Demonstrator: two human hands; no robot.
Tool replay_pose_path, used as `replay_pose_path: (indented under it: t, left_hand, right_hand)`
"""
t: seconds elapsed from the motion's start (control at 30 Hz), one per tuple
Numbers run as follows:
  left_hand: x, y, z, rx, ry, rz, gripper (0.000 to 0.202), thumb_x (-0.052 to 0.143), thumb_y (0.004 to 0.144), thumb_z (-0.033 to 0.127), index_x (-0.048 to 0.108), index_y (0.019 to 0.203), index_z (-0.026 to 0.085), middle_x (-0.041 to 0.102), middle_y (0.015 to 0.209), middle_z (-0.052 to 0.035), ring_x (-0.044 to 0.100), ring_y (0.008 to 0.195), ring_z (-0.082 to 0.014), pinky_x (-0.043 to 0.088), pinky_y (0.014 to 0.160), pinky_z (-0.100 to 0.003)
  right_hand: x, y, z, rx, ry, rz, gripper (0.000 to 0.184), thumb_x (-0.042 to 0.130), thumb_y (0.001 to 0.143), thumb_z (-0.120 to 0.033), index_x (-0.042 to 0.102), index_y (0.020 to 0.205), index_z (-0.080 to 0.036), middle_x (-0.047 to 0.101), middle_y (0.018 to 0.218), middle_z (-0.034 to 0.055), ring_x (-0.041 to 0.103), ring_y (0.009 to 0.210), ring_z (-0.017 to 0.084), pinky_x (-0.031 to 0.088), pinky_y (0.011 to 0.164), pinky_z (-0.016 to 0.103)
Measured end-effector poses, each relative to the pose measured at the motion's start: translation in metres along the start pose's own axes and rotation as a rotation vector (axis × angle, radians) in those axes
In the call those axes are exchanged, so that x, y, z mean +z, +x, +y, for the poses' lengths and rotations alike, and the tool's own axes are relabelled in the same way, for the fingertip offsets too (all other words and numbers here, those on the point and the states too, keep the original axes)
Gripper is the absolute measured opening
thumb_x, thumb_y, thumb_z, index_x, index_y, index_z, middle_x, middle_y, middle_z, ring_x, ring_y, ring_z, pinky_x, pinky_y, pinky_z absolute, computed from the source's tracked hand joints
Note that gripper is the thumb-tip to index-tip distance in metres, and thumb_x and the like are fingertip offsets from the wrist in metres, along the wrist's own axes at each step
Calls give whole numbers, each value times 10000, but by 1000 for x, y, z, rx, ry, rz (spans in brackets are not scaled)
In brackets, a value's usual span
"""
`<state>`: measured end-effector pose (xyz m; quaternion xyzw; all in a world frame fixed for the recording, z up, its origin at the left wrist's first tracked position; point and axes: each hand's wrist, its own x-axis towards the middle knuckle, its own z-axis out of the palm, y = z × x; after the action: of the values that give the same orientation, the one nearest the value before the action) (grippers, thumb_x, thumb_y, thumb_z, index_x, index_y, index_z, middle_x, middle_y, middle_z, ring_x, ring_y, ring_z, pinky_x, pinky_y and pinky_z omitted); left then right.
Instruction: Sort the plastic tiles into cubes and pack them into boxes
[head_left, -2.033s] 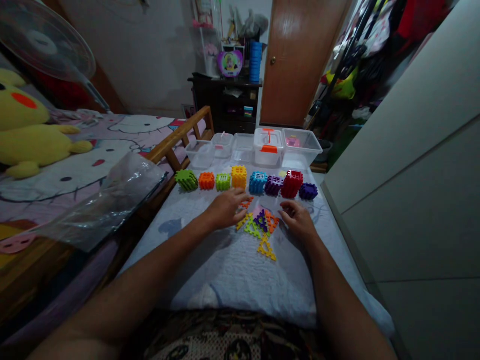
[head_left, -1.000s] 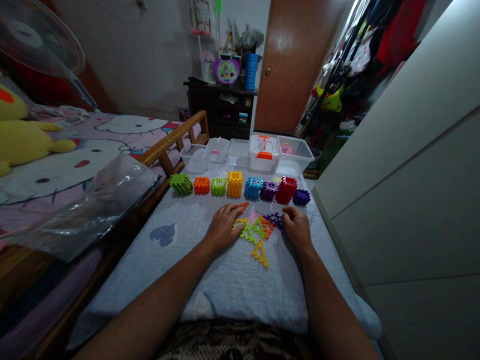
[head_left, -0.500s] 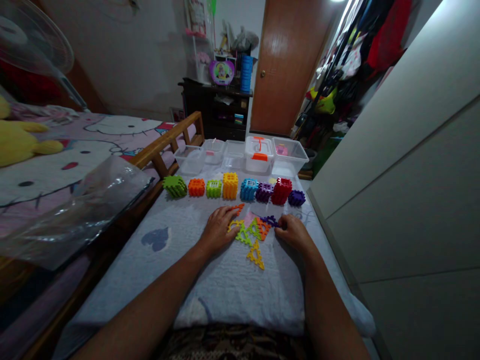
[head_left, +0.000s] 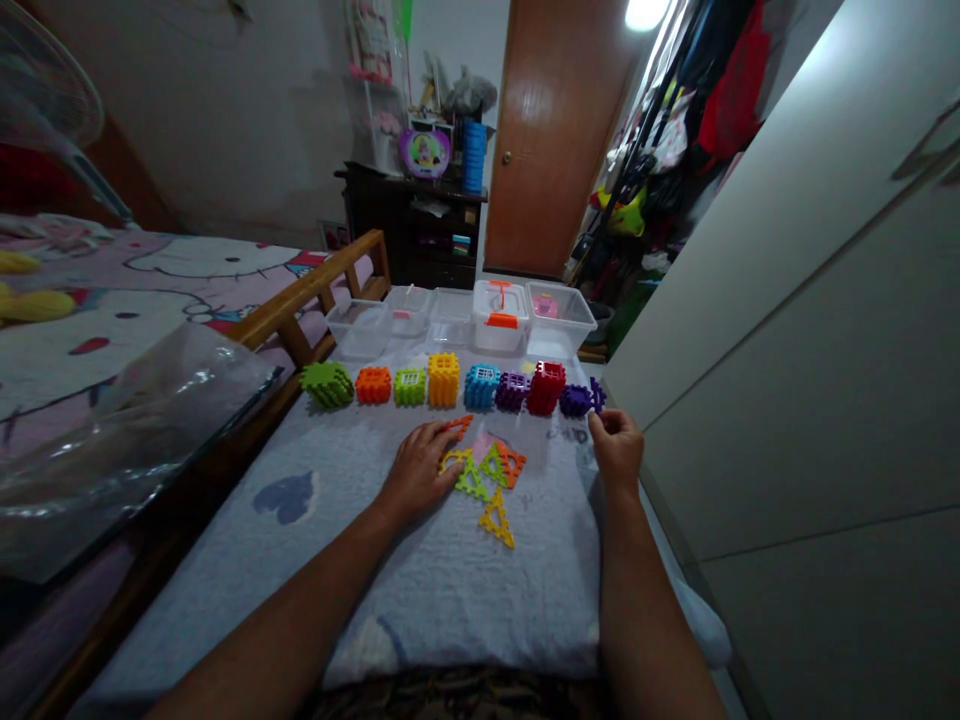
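My right hand (head_left: 619,446) pinches a dark purple toothed building piece (head_left: 598,393) upright at the right end of the row, beside the dark purple stack (head_left: 574,401). My left hand (head_left: 421,464) lies low over the cloth with its fingers extended, at an orange piece (head_left: 460,427) and a yellow piece (head_left: 452,459). Right of its thumb are green triangular pieces (head_left: 472,480) and an orange triangle (head_left: 511,464). Closer to me lies a yellow triangle (head_left: 496,520).
Stacks sorted by colour form a row, from a green stack (head_left: 327,385) to a red stack (head_left: 546,388). Behind stand clear plastic bins (head_left: 561,315) and a lidded box with orange clips (head_left: 500,318). A wooden bed rail (head_left: 300,310) runs along the left, a pale cabinet (head_left: 795,400) along the right.
My right hand has lifted the dark purple piece from the loose pieces and carried it forward and right to the dark purple stack. My left hand stays by the orange and yellow pieces.
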<state>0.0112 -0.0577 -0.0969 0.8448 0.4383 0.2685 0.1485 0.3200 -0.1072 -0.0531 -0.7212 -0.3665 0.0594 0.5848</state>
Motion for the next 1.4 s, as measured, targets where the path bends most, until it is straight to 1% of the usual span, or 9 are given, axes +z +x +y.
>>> replay_pose_path:
  t: [0.1,0.3,0.5,0.8,1.0,1.1,1.2,1.3,1.4]
  left_hand:
    - [-1,0,0,0,5,-1,363,638,825,280,641,1179,202,574,1299,-106,505,1218,-288,411,1070,-486]
    - [-2,0,0,3,3,-14,356,635,830,283,646,1174,191,567,1311,-116,506,1222,-292,413,1068,-486]
    - [1,-1,-2,15,-7,11,353,627,834,284,644,1177,206,568,1310,-108,504,1221,-291,414,1068,-494]
    - [0,-1,-2,21,-3,3,357,624,836,293,639,1185,215,566,1304,-104,500,1222,-289,410,1070,-497]
    - [0,-1,-1,10,-7,8,361,630,827,285,640,1183,228,570,1296,-96,506,1215,-285,413,1068,-490]
    - [0,-1,-1,-2,-7,5,384,635,824,299,634,1201,221,551,1332,-106,498,1234,-293,410,1074,-489]
    - [-1,0,0,-18,5,-1,428,639,820,312,623,1238,226,540,1366,-110,488,1246,-310,405,1074,-501]
    - [-2,0,2,-38,32,-8,453,644,820,331,617,1261,231,533,1391,-115,475,1249,-328,408,1055,-512]
    - [-3,0,5,-69,74,-18,453,648,822,347,623,1257,225,526,1404,-124,464,1241,-344,407,1036,-524]
  right_hand:
    - [2,6,2,11,-159,53,283,631,686,-473,602,719,-194,617,654,22,560,616,178,422,620,293]
    - [12,22,-1,-17,-424,-2,194,612,702,-393,623,710,-200,686,715,67,619,683,220,409,661,303]
    - [23,32,-3,-27,-573,-27,163,618,737,-365,642,722,-205,706,770,78,623,717,221,395,662,298]
    - [32,32,-1,-74,-625,-43,205,638,747,-406,608,696,-210,673,764,74,580,687,201,370,632,292]
    - [19,29,-5,-139,-467,-53,235,636,752,-436,603,702,-208,659,735,62,581,697,202,404,667,305]
    - [11,19,-16,-152,-386,-139,208,619,760,-401,610,693,-205,658,715,46,581,674,190,404,656,298]
    - [11,-3,-26,-165,-339,-344,166,602,774,-352,623,710,-201,648,697,25,578,651,174,395,636,285]
    - [20,-29,-30,-226,-313,-580,106,587,785,-286,633,761,-194,637,708,14,565,644,158,395,633,275]
    - [33,-50,-26,-301,-299,-687,102,572,781,-203,647,843,-176,637,795,34,562,691,156,406,654,273]
